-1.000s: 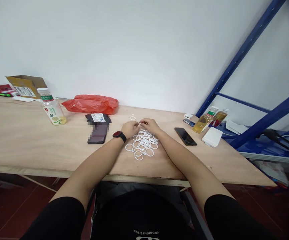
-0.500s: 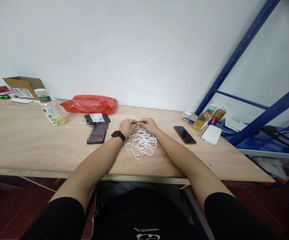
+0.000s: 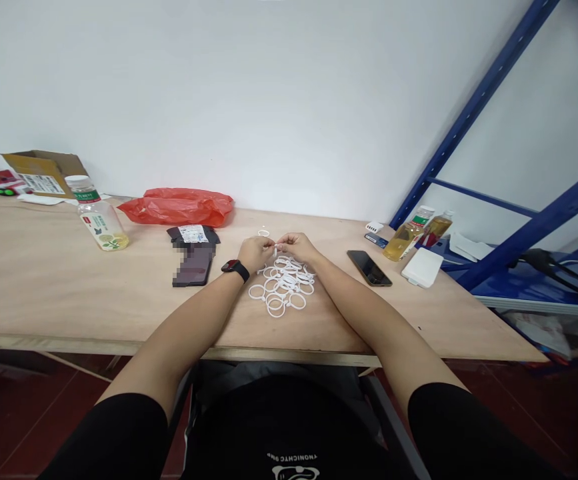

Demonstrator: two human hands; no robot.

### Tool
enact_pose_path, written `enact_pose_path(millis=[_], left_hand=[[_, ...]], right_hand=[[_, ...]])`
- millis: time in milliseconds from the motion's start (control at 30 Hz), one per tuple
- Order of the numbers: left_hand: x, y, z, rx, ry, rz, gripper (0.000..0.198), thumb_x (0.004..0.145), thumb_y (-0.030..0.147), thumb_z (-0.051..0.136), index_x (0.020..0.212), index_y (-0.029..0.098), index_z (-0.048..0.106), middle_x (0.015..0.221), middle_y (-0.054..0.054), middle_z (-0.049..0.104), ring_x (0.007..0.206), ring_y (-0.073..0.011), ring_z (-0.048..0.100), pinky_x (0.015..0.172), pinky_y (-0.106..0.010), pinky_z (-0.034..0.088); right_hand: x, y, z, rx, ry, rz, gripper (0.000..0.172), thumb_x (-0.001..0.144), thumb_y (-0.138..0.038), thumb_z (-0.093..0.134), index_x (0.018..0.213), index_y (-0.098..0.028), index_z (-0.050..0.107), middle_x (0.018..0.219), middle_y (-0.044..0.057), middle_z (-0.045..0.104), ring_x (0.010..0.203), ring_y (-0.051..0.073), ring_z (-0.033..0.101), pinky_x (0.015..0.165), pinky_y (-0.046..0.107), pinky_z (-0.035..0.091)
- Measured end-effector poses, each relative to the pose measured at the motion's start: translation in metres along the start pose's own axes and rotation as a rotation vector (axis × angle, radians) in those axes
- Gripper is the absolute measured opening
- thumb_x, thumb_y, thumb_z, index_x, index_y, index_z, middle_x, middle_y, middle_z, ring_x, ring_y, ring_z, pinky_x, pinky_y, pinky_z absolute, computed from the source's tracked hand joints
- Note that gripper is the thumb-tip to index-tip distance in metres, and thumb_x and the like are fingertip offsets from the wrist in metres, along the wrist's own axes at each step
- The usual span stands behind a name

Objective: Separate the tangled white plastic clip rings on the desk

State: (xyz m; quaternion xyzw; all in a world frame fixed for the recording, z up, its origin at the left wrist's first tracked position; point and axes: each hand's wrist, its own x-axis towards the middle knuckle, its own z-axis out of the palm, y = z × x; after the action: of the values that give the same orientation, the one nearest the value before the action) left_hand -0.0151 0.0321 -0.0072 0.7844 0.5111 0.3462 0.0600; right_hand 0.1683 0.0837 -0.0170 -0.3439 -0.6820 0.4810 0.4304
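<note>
A heap of several white plastic rings lies on the wooden table in front of me. My left hand, with a black watch on its wrist, and my right hand meet just beyond the heap. Both have their fingers curled and pinch a small white ring between them. One more white ring lies alone a little farther back.
Left of my hands lie a dark phone and a black packet; behind them a red plastic bag, a drink bottle and a cardboard box. To the right are a black phone, a white power bank, two bottles and a blue rack.
Both hands stay together over the ring heap, working the small ring with only slight finger movement. The view has shifted a little.
</note>
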Motion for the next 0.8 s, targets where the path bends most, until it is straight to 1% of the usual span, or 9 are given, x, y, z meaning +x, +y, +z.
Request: enact_pose_path(millis=[67,167,300,367,467,533,600,700,800], left_hand=[[0.000,0.001,0.000,0.009,0.011,-0.028,0.025,0.089,0.032,0.054,0.095,0.021,0.075,0.099,-0.004,0.075,0.096,-0.0195,0.066,0.091,-0.030,0.048],[0.000,0.001,0.002,0.005,0.005,-0.107,0.026,0.089,0.035,0.053,0.098,0.021,0.074,0.100,-0.005,0.075,0.095,-0.0197,0.066,0.088,-0.029,0.049],[-0.003,0.002,0.003,0.065,-0.085,-0.210,0.031,0.085,0.043,0.057,0.103,0.024,0.073,0.105,-0.005,0.075,0.098,-0.0226,0.067,0.087,-0.032,0.048],[-0.004,0.004,0.002,0.110,-0.137,-0.236,0.031,0.083,0.046,0.058,0.100,0.025,0.074,0.104,-0.005,0.075,0.100,-0.0253,0.066,0.088,-0.035,0.048],[-0.006,0.006,0.001,0.155,-0.164,-0.249,0.027,0.082,0.040,0.057,0.097,0.026,0.075,0.103,-0.005,0.075,0.100,-0.0262,0.066,0.090,-0.037,0.046],[-0.006,0.008,0.000,0.176,-0.161,-0.260,0.026,0.080,0.034,0.056,0.096,0.027,0.076,0.103,-0.004,0.075,0.101,-0.0256,0.065,0.091,-0.038,0.046],[-0.005,0.008,0.000,0.188,-0.164,-0.271,0.026,0.079,0.031,0.056,0.095,0.027,0.076,0.101,-0.004,0.076,0.101,-0.0253,0.065,0.091,-0.038,0.046],[-0.006,0.008,0.000,0.187,-0.168,-0.273,0.026,0.078,0.029,0.055,0.094,0.027,0.076,0.100,-0.004,0.076,0.101,-0.0252,0.064,0.091,-0.038,0.046],[-0.006,0.008,-0.001,0.183,-0.178,-0.257,0.025,0.079,0.031,0.055,0.093,0.028,0.076,0.100,-0.003,0.075,0.103,-0.0257,0.064,0.091,-0.039,0.046]], right_hand=[[0.002,0.000,0.000,-0.022,-0.008,-0.015,0.035,0.057,-0.042,0.085,0.073,-0.016,0.068,0.067,0.001,0.070,0.061,0.012,0.062,0.060,0.024,0.049],[0.005,0.000,0.000,-0.102,-0.012,-0.051,0.029,0.062,-0.038,0.081,0.076,-0.016,0.069,0.073,0.002,0.071,0.067,0.013,0.063,0.065,0.025,0.051],[0.007,0.000,0.002,-0.366,0.001,-0.087,0.014,0.070,-0.028,0.072,0.077,-0.016,0.071,0.075,0.002,0.072,0.069,0.014,0.063,0.067,0.025,0.050],[0.007,-0.001,0.004,-0.482,-0.039,-0.096,0.011,0.073,-0.025,0.068,0.079,-0.017,0.072,0.076,0.002,0.072,0.070,0.014,0.064,0.068,0.025,0.049],[0.011,-0.005,0.005,-0.581,-0.086,-0.102,0.013,0.078,-0.026,0.065,0.083,-0.017,0.074,0.079,0.002,0.074,0.073,0.014,0.065,0.069,0.024,0.049],[0.019,-0.009,0.005,-0.667,-0.050,-0.100,0.016,0.082,-0.028,0.063,0.087,-0.017,0.074,0.083,0.003,0.074,0.077,0.015,0.066,0.073,0.025,0.050],[0.031,-0.013,0.005,-0.808,-0.025,-0.095,0.019,0.085,-0.027,0.060,0.093,-0.018,0.074,0.090,0.004,0.075,0.084,0.016,0.066,0.079,0.026,0.049],[0.051,-0.016,0.009,-1.039,-0.087,-0.072,0.026,0.090,-0.022,0.052,0.108,-0.021,0.072,0.109,0.005,0.073,0.100,0.018,0.065,0.089,0.028,0.048],[0.065,-0.014,0.021,-1.220,-0.181,-0.030,0.038,0.093,-0.020,0.047,0.127,-0.025,0.064,0.128,0.007,0.066,0.113,0.022,0.062,0.095,0.031,0.047]])
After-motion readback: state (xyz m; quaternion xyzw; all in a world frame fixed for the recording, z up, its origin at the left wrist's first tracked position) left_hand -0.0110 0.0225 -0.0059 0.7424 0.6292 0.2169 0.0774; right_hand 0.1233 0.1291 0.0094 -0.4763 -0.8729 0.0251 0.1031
